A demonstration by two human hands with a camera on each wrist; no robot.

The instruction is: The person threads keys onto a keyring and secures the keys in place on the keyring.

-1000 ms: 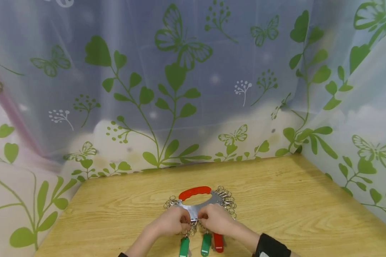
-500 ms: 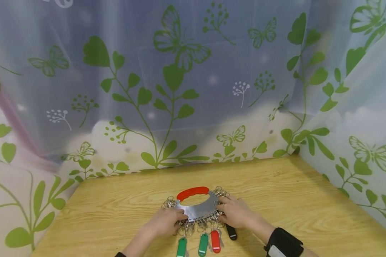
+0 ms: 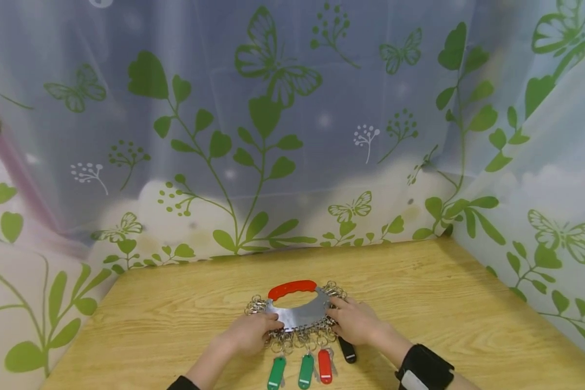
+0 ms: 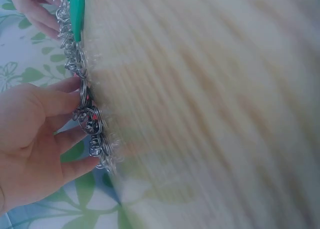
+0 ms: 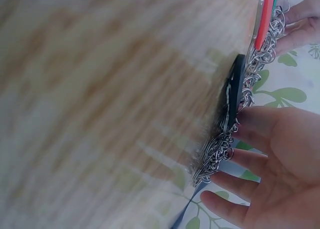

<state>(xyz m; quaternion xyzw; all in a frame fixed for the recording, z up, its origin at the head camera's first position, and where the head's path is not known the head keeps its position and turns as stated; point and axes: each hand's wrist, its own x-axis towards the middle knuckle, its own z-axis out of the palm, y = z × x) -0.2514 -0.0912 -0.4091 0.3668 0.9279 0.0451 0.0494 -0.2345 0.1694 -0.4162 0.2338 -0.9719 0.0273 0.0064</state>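
Note:
A curved metal key-ring holder (image 3: 297, 318) with a red handle (image 3: 292, 288) lies flat on the wooden table. Small metal rings and clips (image 3: 302, 339) crowd its edge. Two green key tags (image 3: 306, 371), a red key tag (image 3: 325, 366) and a black key tag (image 3: 347, 350) hang toward the near side; keys show beside some. My left hand (image 3: 250, 332) touches the holder's left side, its fingers spread along the rings (image 4: 90, 120) in the left wrist view. On the right side rests my right hand (image 3: 358, 320), fingers extended against the rings (image 5: 212, 156) near the black tag.
The wooden table (image 3: 419, 303) extends behind and to both sides of the holder. A patterned curtain (image 3: 292, 162) with green leaves and butterflies hangs along the back and sides.
Both hands were close together at the holder's near edge; they have moved apart to its two sides. The black tag has come into view, and the tags lie more spread out.

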